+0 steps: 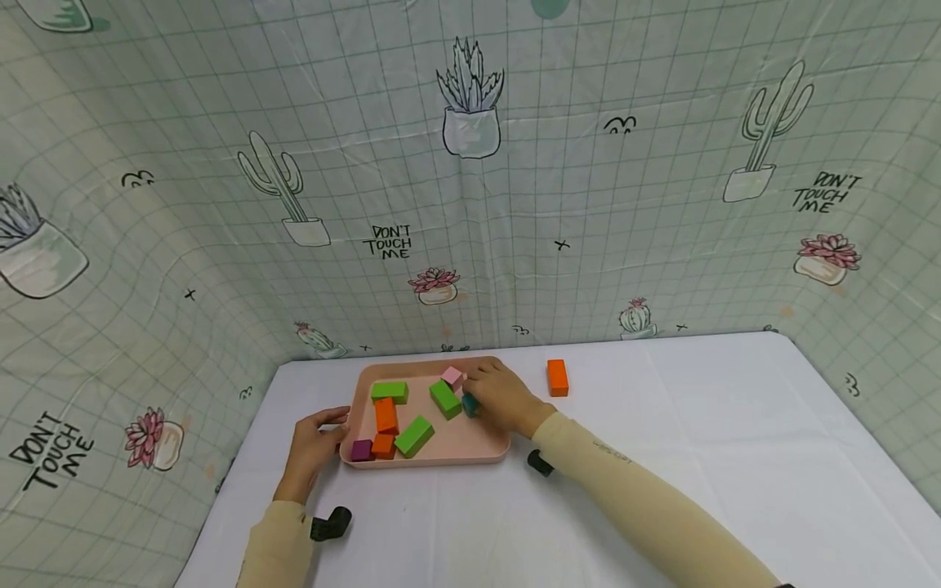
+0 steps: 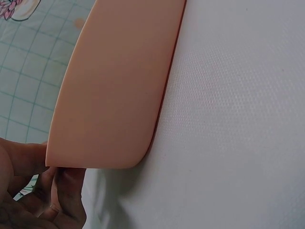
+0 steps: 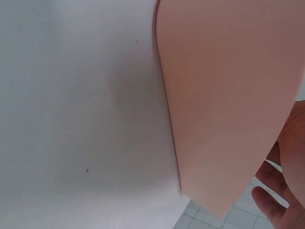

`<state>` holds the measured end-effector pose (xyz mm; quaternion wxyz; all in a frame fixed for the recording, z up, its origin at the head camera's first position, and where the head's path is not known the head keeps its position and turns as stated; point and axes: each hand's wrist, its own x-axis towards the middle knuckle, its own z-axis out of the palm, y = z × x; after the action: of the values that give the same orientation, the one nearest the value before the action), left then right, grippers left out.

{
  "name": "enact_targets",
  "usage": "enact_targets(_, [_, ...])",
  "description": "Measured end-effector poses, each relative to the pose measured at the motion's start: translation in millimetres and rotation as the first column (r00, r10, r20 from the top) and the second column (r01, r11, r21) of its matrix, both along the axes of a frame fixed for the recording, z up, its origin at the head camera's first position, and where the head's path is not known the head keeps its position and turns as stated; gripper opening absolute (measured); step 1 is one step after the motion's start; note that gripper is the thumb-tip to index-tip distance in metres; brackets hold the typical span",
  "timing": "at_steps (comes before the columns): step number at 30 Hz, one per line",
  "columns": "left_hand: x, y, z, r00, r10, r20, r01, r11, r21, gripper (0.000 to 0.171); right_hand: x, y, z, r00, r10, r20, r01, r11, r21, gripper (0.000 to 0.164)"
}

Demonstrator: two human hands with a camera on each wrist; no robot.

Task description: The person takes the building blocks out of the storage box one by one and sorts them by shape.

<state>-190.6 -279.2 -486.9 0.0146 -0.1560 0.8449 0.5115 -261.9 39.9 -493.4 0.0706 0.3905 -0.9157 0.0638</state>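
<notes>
A shallow pink tray (image 1: 463,452) with rounded corners lies on the table and holds several coloured blocks. My left hand (image 1: 312,449) grips its left rim; the left wrist view shows the fingers (image 2: 70,191) at the wall's edge. Over the tray's right part, my right hand (image 1: 502,396) holds a teal block (image 1: 470,404), partly hidden under the hand. Just left of it lie a green block (image 1: 445,399) and a light pink block (image 1: 452,377). In the right wrist view the tray wall hides part of the right hand (image 3: 290,171), and no block shows.
In the tray's left half sit more green blocks (image 1: 415,436), orange blocks (image 1: 385,416) and a purple block (image 1: 362,451). One orange block (image 1: 558,378) stands outside, right of the tray, on the white tablecloth (image 1: 662,425). A patterned cloth (image 1: 515,204) hangs behind the table.
</notes>
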Motion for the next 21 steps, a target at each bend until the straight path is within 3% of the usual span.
enact_targets(4, [-0.1, -0.1, 0.5, 1.000, -0.007, -0.024, 0.007, 1.000, 0.009, 0.036, 2.2, 4.1, 0.1, 0.999, 0.024, -0.043, -0.025, 1.000, -0.019, 0.019])
enact_targets(8, [-0.2, -0.3, 0.4, 0.998, -0.018, -0.062, 0.019, 1.000, 0.025, 0.036, 7.0, 11.5, 4.4, 0.999, 0.022, -0.033, -0.024, 0.998, -0.052, 0.016])
enact_targets(13, [0.8, 1.0, 0.8, 0.998, -0.017, -0.068, 0.018, 1.000, 0.011, 0.037, 13.7, 23.9, 16.2, 1.000, -0.004, 0.021, 0.006, 0.993, -0.120, 0.021])
enact_targets(21, [2.2, 0.3, -0.2, 0.998, -0.012, -0.060, 0.011, 1.000, -0.012, 0.036, 22.2, 52.1, 26.5, 0.999, -0.038, -0.024, 0.031, 0.971, -0.236, 0.028])
